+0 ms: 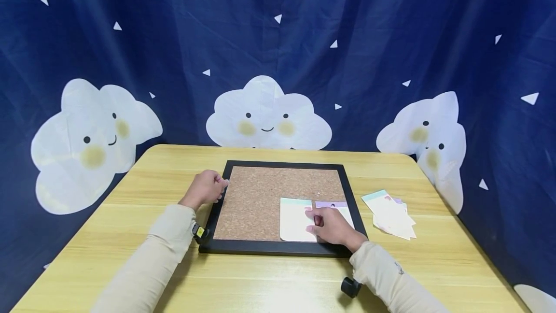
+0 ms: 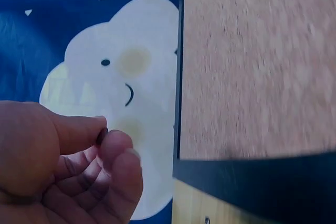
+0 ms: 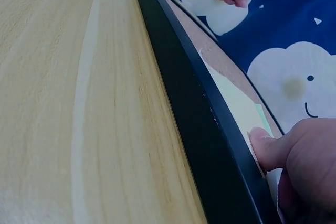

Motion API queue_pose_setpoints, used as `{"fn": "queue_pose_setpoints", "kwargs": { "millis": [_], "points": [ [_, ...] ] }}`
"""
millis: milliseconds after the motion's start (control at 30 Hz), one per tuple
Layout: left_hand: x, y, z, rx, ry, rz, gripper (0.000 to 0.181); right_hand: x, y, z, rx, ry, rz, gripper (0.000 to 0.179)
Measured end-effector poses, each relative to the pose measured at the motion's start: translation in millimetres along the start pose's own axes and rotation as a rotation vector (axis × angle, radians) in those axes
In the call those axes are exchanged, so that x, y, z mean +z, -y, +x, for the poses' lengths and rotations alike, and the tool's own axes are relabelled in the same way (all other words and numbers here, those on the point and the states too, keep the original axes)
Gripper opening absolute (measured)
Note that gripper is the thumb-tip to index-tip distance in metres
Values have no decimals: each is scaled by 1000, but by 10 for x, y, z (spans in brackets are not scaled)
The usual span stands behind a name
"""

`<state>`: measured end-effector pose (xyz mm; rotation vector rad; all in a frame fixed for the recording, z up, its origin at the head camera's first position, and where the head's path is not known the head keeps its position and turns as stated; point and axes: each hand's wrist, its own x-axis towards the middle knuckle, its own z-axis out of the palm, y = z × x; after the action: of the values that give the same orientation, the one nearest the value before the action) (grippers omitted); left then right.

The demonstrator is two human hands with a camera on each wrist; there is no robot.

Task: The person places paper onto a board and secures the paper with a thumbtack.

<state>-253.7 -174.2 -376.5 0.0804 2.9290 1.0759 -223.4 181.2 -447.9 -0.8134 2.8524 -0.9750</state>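
A cork board in a black frame lies on the table. Over its lower right part, my right hand holds the right edge of a cream note card with a mint strip on top. The thumb lies along that edge in the right wrist view. Partly hidden behind this hand is a second card with a purple strip and a dark tack in it. By the board's left frame, my left hand pinches a small dark tack between thumb and forefinger.
To the right of the board, several loose note cards lie in a fanned pile on the wooden table. A dark blue curtain with cloud faces hangs around the table's back and sides.
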Motion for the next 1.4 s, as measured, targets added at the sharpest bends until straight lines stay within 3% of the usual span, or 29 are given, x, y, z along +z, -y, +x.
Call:
{"fn": "queue_pose_setpoints", "kwargs": {
  "millis": [200, 400, 600, 900, 1400],
  "points": [
    [96, -143, 17, 2, 42, -57, 24, 2, -26, 10, -8, 2, 0, 19],
    [183, -242, 38, -3, 74, -137, 13, 7, -27, 15, -6, 4, 7, 13],
    [260, -303, 70, 41, 83, -132, 9, -9, -19, 8, -11, 4, 1, 20],
    [371, -370, 108, 25, 132, -169, 9, -7, -18, -1, 8, 0, 3, 10],
    [540, -461, 162, 31, 170, -220, 13, 18, -18, 4, 11, -5, -4, 15]
  ]
}}
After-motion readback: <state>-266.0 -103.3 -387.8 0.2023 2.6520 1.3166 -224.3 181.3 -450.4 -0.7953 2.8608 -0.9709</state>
